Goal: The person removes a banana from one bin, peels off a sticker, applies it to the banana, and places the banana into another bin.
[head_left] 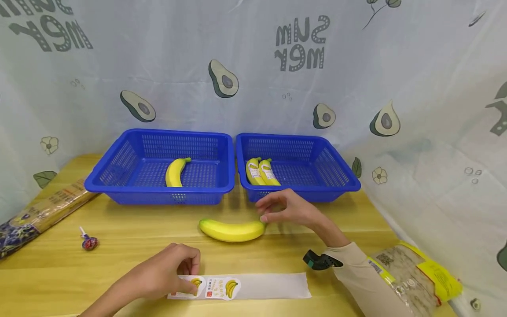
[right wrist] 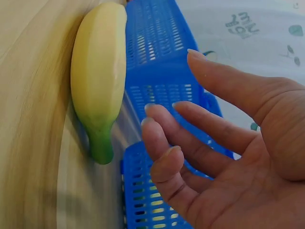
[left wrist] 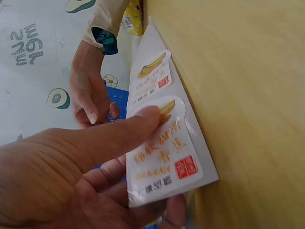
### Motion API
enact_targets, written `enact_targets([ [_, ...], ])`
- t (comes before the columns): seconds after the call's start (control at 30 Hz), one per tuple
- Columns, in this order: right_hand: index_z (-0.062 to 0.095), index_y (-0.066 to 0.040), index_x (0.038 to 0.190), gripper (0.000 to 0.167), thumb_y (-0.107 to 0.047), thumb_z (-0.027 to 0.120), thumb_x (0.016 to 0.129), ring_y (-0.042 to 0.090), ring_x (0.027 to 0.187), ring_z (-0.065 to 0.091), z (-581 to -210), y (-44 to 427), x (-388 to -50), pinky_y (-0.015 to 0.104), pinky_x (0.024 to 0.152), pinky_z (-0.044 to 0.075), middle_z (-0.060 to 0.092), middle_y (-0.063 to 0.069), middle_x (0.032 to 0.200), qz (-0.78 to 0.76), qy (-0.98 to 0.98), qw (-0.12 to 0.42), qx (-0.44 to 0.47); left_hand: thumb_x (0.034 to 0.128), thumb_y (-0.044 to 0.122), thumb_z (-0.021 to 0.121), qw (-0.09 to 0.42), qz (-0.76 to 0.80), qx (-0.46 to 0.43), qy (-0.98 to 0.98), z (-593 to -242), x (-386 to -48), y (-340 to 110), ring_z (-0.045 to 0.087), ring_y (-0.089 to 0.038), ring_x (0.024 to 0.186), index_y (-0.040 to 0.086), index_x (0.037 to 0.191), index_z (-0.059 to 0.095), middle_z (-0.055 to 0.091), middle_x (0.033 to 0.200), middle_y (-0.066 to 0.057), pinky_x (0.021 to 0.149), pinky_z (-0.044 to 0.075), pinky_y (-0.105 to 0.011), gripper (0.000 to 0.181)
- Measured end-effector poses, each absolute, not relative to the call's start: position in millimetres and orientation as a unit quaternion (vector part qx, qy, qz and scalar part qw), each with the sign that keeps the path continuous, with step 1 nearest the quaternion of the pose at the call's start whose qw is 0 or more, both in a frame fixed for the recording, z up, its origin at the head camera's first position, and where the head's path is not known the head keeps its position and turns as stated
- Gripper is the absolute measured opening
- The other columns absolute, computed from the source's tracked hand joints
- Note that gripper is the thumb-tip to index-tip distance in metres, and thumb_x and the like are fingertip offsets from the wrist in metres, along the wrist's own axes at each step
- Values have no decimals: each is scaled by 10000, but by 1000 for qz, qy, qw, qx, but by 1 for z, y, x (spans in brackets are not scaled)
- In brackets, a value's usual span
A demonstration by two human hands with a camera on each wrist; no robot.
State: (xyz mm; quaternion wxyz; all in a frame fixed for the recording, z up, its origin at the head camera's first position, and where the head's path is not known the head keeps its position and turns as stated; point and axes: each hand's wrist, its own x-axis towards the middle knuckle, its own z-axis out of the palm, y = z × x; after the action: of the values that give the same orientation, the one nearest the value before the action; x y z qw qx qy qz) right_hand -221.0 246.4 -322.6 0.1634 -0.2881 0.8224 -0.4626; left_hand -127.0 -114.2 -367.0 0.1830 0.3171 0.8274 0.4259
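Note:
My left hand [head_left: 168, 269] pinches the left end of a white backing strip [head_left: 273, 286], thumb on top and fingers beneath. Two banana-printed stickers show on that strip; the thumb partly covers one sticker [left wrist: 162, 157], and the other sticker [left wrist: 153, 74] lies beyond it. On the table behind the strip lies a yellow banana [head_left: 233, 231] with green ends. Close to the banana's right end is my right hand [head_left: 288, 209], fingers loosely bent. The right wrist view shows nothing in that hand and a gap between it and the banana [right wrist: 100, 71].
Two blue baskets stand side by side at the back: the left basket [head_left: 158, 197] holds one banana [head_left: 174, 172], the right basket [head_left: 332, 193] two stickered bananas [head_left: 253, 172]. A lollipop [head_left: 89, 242] and long package [head_left: 51, 209] lie left, a yellow-clear bag [head_left: 416, 275] right.

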Motion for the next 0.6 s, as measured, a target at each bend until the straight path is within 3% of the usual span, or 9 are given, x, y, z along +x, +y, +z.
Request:
enact_targets([
  [0.17,702,112,1282,345,-74,777,1001,286,1028,742,-317,241,-215,293,830,644,766,239,1144,-447,810,191,-328,890,51,868,227,475,332,783,-364,-135,-105,618,-52,794,122,909,687,658,814,95,742,555,-234,195],
  [0.43,756,39,1237,260,-66,768,1000,214,1042,734,-306,228,-217,296,802,644,772,221,1167,-418,806,202,-368,960,80,810,214,511,329,765,-354,-148,-94,658,-100,878,48,1017,735,711,909,44,801,573,-241,100],
  [0.6,755,65,1199,252,-49,791,977,372,1052,726,-301,221,-218,327,815,652,759,252,1183,-418,788,208,-401,1000,83,769,194,526,328,761,-349,-152,-89,667,-112,897,16,1070,737,729,950,29,824,565,-245,102],
])
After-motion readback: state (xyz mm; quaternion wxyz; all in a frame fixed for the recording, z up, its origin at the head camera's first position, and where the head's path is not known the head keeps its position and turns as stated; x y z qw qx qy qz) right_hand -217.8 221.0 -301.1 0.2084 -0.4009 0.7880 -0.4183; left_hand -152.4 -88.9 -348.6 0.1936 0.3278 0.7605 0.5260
